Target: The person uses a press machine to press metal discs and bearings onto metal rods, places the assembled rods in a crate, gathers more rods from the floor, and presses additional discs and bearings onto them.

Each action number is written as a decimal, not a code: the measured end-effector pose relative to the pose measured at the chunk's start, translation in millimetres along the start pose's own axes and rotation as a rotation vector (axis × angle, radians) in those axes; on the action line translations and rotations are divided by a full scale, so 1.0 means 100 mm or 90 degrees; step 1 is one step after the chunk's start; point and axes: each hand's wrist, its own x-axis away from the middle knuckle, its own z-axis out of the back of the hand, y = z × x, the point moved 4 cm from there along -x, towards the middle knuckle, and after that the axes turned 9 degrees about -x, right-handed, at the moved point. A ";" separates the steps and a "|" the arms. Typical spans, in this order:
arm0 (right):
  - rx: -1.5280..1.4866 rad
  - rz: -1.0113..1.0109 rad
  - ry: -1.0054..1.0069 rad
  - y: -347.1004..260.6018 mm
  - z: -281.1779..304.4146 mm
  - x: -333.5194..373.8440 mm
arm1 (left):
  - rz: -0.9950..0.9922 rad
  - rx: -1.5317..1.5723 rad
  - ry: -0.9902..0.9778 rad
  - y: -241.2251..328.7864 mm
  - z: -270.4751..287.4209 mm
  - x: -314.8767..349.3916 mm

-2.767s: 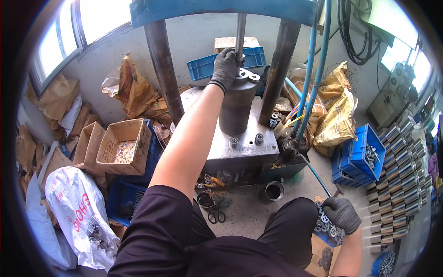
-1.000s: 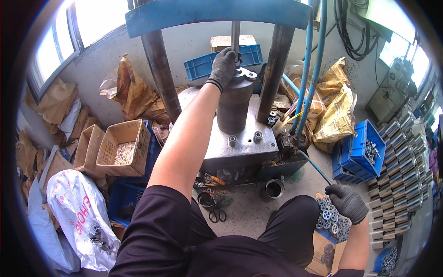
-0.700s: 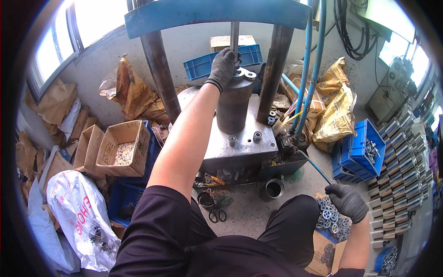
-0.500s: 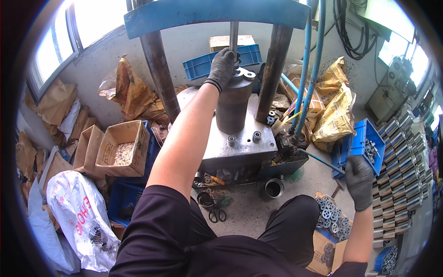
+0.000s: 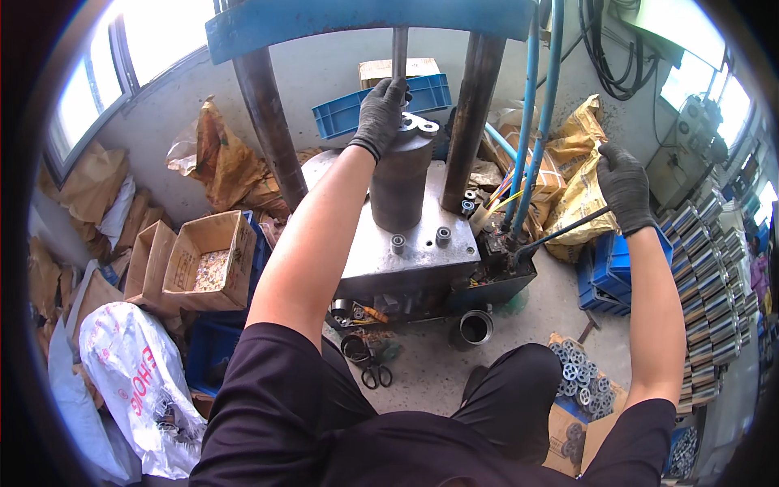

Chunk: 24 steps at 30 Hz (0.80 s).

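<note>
A fat dark drum (image 5: 400, 191) stands up straight on the metal table (image 5: 369, 260). On top of the drum lies a flat metal piece (image 5: 420, 123) with round holes in it. It is longer from side to side, and its right end comes close to the drum's right edge. A thin rod (image 5: 400, 50) hangs straight down above the drum.

The left hand (image 5: 381, 114) is the nearer one to the flat piece. It wears a dark glove and sits above the drum's left side. Its fingers are curled in and closed on the low end of the rod, but I can't tell how hard they squeeze. From these fingers, the flat piece lies just below and to the right. The left arm is stretched out long, with the wrist low and the fingers up.

The right hand (image 5: 625, 191) is well apart from the drum, out to its right. A long dark bar (image 5: 568, 227) slants up from low on the drum's right side to this hand. The bar's end meets the edge of the glove, but I can't tell if the fingers hold it. The right arm points up, with the elbow low.

Two small metal rings (image 5: 398, 244) (image 5: 443, 236) stand in front of the drum, apart from each other.
</note>
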 end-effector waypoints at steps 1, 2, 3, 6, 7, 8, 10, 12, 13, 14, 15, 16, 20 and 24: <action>0.014 -0.031 -0.020 0.02 -0.02 -0.02 | -0.010 -0.024 0.024 0.01 0.00 0.02; 0.016 -0.023 -0.026 0.01 -0.03 -0.03 | -0.020 -0.048 0.046 0.02 0.01 0.04; 0.020 -0.047 -0.041 0.02 -0.04 -0.04 | -0.018 -0.050 0.045 0.01 0.01 0.05; 0.051 -0.092 -0.083 0.03 -0.04 -0.06 | -0.161 -0.300 0.192 0.12 0.12 0.09; 0.061 -0.103 -0.093 0.02 -0.05 -0.06 | -0.111 -0.287 0.273 0.10 0.20 0.10; 0.066 -0.112 -0.094 0.02 -0.04 -0.06 | -0.046 -0.270 0.348 0.08 0.26 0.12; 0.083 -0.119 -0.106 0.03 -0.05 -0.07 | -0.050 -0.249 0.326 0.12 0.22 0.14; 0.094 -0.123 -0.112 0.04 -0.07 -0.08 | -0.100 -0.377 0.268 0.21 0.11 0.17; 0.103 -0.125 -0.114 0.05 -0.07 -0.08 | -0.025 -0.351 0.183 0.21 0.07 0.14; 0.111 -0.126 -0.117 0.06 -0.08 -0.08 | -0.028 -0.344 0.181 0.23 0.06 0.19; 0.127 -0.124 -0.113 0.06 -0.08 -0.09 | -0.035 -0.368 0.165 0.26 0.03 0.23; 0.120 -0.122 -0.122 0.07 -0.09 -0.09 | -0.042 -0.393 0.149 0.28 0.02 0.29; 0.110 -0.136 -0.113 0.06 -0.09 -0.06 | -0.199 -0.255 0.262 0.27 0.21 0.76; 0.110 -0.137 -0.126 0.03 -0.08 -0.05 | -0.356 -0.397 0.266 -0.05 0.27 1.64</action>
